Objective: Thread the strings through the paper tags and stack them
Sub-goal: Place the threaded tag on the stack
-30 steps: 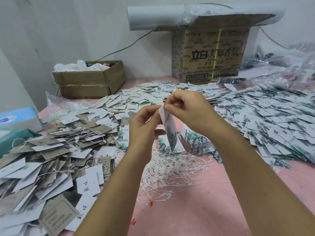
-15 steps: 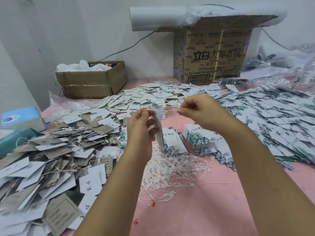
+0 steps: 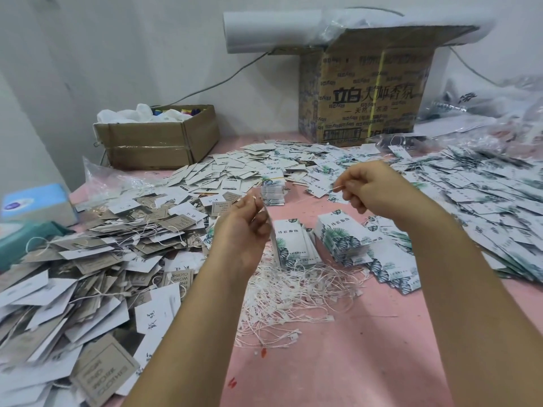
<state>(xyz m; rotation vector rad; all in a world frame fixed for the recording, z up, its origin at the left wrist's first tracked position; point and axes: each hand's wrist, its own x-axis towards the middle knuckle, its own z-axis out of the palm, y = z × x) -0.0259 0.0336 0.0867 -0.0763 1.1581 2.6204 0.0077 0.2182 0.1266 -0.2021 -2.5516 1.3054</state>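
Above table (image 3: 352, 362), tag (image 3: 273, 242), string (image 3: 338, 188) (both pinched).

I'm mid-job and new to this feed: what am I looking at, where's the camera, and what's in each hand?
There is no machine here: these are a person's two bare hands, seen from one camera worn on the head, looking forward and down. The left hand pinches a paper tag, seen almost edge-on. The right hand pinches a thin white string that runs across towards that tag. On the pink table lie a heap of loose strings, strung tags at left, leaf-print tags at right, and neat stacks in the middle.
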